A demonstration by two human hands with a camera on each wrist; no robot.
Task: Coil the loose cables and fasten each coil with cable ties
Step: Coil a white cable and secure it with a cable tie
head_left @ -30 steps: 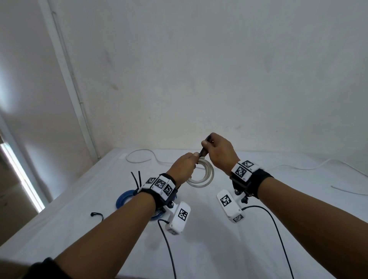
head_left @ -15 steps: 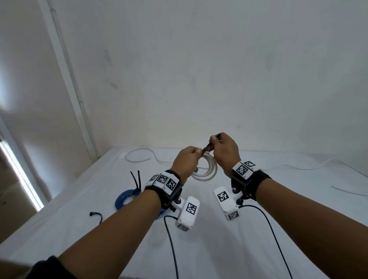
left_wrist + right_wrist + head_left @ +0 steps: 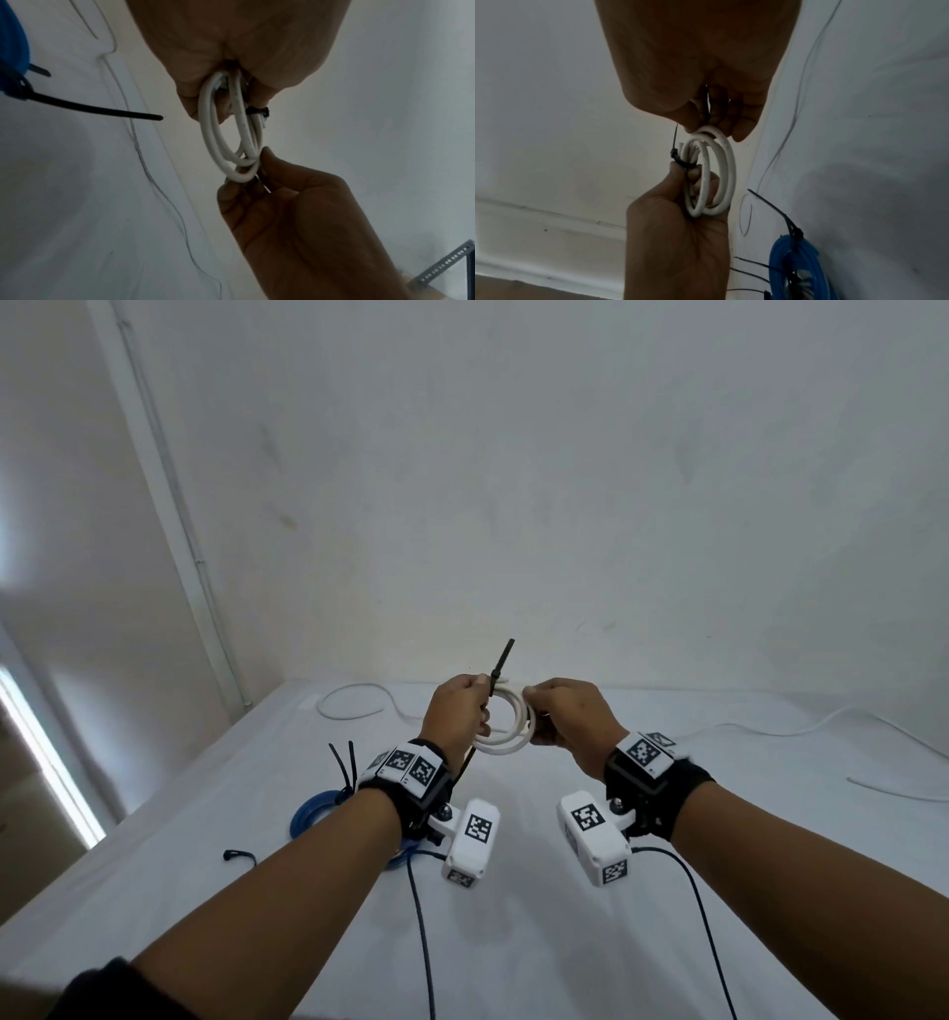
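Observation:
A small white cable coil hangs in the air between my hands, above the white table. A black cable tie is looped round its upper left part, with its tail sticking up free. My left hand grips the coil just below that tie. My right hand pinches the coil's opposite side, and a thin dark strip shows between its fingers. A blue cable coil with black ties on it lies on the table at the left.
Loose white cables lie at the back left and along the right of the table. A small black piece sits near the left edge. Black leads run from the wrist cameras. The wall stands close behind.
My right hand has let go of the tie's tail and moved to the coil's right side. The tail now stands up free. The left hand still grips the coil.

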